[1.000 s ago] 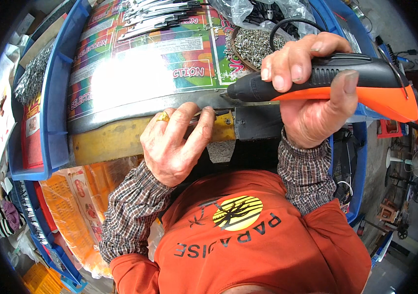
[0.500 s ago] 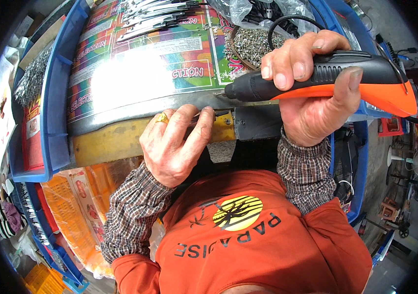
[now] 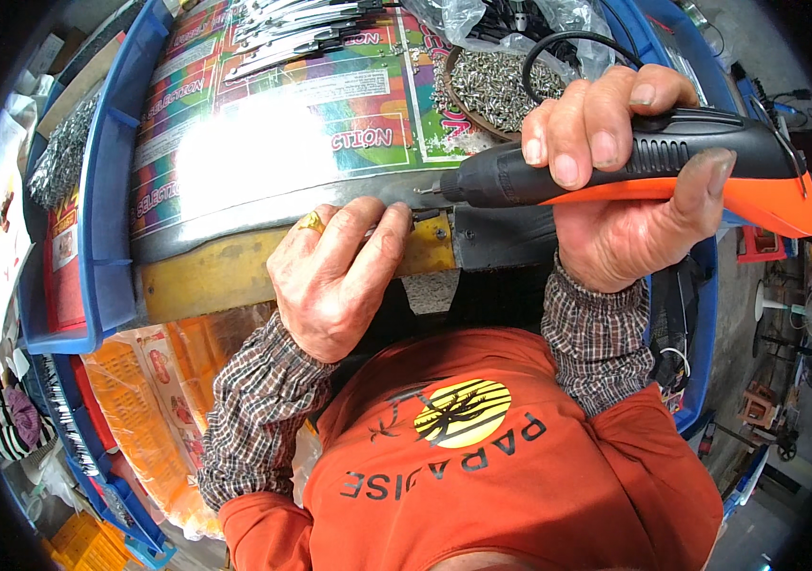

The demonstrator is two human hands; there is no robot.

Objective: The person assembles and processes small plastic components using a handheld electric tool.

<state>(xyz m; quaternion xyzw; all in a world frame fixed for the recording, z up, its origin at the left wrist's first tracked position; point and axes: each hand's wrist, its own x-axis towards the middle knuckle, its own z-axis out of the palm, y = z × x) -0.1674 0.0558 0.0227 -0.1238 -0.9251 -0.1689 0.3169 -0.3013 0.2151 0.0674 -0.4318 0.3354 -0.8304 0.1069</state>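
Observation:
My right hand (image 3: 629, 181) is wrapped round an electric screwdriver (image 3: 658, 157) with a black top and an orange underside. It lies almost level, its bit pointing left and sitting just beyond the fingertips of my left hand. At the bench's near edge, my left hand (image 3: 334, 276) has its fingers closed on a small dark, thin part (image 3: 415, 223), mostly hidden beneath them. A yellow ring is on one finger. Under the hand run a grey edge strip (image 3: 225, 228) and a yellow strip (image 3: 215, 279).
A round dish of small screws (image 3: 496, 90) stands beyond the screwdriver. Black-and-silver strips (image 3: 296, 38) are piled at the back, beside a clear bag of black parts (image 3: 506, 24). A blue bin (image 3: 106, 219) borders the left side. The screwdriver's black cable (image 3: 558, 38) loops behind my right hand.
My right hand and the screwdriver have shifted right and slightly nearer, so the bit is farther right. My left hand has slid slightly left, still closed on the small dark part.

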